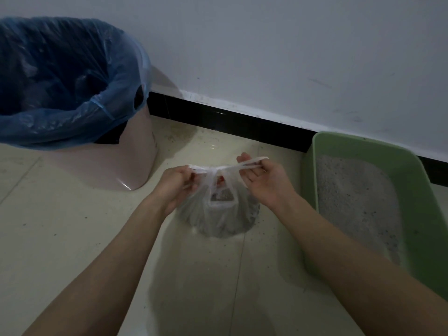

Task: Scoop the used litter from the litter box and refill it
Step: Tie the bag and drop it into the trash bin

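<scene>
At the centre of the frame you hold a thin, translucent white plastic bag [219,214], its bottom bulging with grey litter on the tiled floor [60,226]. Your left hand [175,184] grips one handle; your right hand [265,180] pinches the other, stretched taut. The green litter box [421,190], lined with pale grey litter [356,202], sits at right. A pink bin [135,161] with a blue liner [60,81] stands upper left.

Brightness: pretty dim overall, kinda grey-blue and murky.
Glare: small bright glint on the pink bin [126,185] left of centre, faint sheen on the floor tiles [72,238].
Shadows: soft dark patch under the plastic bag [218,219], centre frame.
Distortion: wide-angle bend, black baseboard [218,117] slants, forearms stretch at bottom corners.
Sharpness: soft, slightly smeary, noisy in dark areas.
</scene>
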Available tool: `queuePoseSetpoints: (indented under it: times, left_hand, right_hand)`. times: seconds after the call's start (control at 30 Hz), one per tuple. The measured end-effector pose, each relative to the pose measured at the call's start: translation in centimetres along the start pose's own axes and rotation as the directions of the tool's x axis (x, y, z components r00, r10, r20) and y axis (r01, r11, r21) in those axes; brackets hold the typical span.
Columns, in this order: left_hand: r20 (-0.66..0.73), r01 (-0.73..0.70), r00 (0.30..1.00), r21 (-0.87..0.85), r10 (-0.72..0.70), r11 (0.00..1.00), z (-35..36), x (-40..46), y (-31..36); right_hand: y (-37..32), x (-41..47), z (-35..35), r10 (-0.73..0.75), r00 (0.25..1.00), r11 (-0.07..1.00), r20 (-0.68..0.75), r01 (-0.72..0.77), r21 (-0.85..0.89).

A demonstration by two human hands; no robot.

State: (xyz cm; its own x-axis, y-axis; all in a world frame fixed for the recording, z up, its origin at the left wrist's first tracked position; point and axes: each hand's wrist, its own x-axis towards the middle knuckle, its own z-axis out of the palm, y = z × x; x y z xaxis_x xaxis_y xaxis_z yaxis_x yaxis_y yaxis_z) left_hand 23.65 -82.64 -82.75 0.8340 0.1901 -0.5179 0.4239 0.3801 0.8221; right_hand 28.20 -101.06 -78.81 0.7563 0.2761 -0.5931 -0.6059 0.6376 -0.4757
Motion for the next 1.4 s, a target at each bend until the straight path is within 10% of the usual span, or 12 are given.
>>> queuePoseSetpoints:
  times: [0.2,0.57,1.03,1.17,1.27,1.4]
  left_hand:
    - [0.137,0.074,0.991,-0.597,0.01,0.799,0.3,0.0,0.6]
    - [-0.089,0.011,0.995,-0.294,-0.039,0.956,-5.4,1.5,-3.0]
    - [-0.053,-0.049,0.997,0.126,0.056,0.991,-4.7,0.9,-1.6]
    - [0.032,-0.211,0.973,0.534,0.23,0.819,-2.7,-0.2,1.7]
    - [0.182,-0.36,0.911,0.789,0.371,0.498,0.5,-1.4,3.2]
    - [0.355,-0.417,0.896,0.879,0.266,0.232,6.2,-2.6,4.3]
  right_hand:
    - [0.8,0.5,0.7,0.055,0.998,0.996,0.025,-0.057,0.068]
    - [-1.5,1.5,-7.0,0.033,0.936,0.947,-0.352,-0.141,-0.287]
    - [-4.6,1.0,-6.8,-0.003,0.937,0.942,-0.349,-0.114,-0.314]
    - [-6.1,-0.4,-4.6,0.017,0.987,0.842,-0.161,-0.101,-0.53]
    - [-7.0,-1.4,-2.0,-0.081,0.997,0.671,-0.011,0.046,-0.74]
    - [-7.8,-2.6,2.0,-0.22,0.947,0.202,0.233,0.278,-0.939]
